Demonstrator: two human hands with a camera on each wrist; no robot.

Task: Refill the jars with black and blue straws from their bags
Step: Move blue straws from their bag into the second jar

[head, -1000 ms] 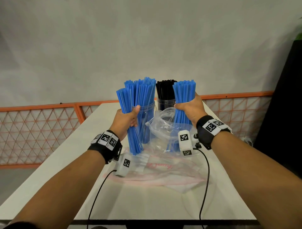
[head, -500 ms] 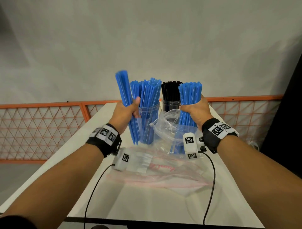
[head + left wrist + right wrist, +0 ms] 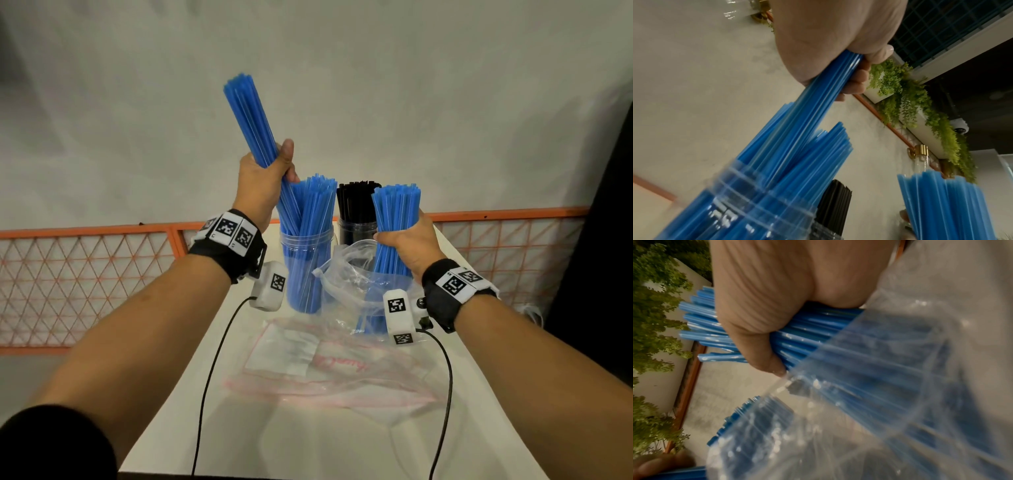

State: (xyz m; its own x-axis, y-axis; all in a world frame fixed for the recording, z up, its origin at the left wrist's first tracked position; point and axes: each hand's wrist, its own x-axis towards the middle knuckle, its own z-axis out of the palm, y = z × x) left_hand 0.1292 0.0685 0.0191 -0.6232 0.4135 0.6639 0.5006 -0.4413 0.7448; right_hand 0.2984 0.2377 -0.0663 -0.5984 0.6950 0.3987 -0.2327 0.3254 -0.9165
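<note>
At the far left, behind the white tabletop (image 3: 308, 438), runs an orange-framed wire mesh fence (image 3: 85, 274). The left hand (image 3: 260, 185) is raised above the jars, its fingers (image 3: 857, 79) and thumb curled tightly round a slim bundle of long blue plastic straws (image 3: 251, 120). That bundle tilts, its upper end leaning left, and its lower end reaches the mouth of the clear plastic jar filled with blue straws (image 3: 306, 270), where it sits among the straws standing there. In the left wrist view the gripped bundle runs down into the jar's ribbed neck. Just right of this jar and slightly behind stands a second clear jar holding black straws (image 3: 356, 212), upright and full. In front of the jars, a flat clear plastic bag with pink print (image 3: 329, 370) lies on the tabletop. Further right, the right hand (image 3: 406, 243) wraps its fingers (image 3: 758, 331) round a thicker bundle of blue straws (image 3: 395, 212), held roughly upright, with its lower part still inside a crumpled clear plastic bag (image 3: 352, 274) that stands open beside the jars. Both wrists wear black bands with square-patterned markers.
</note>
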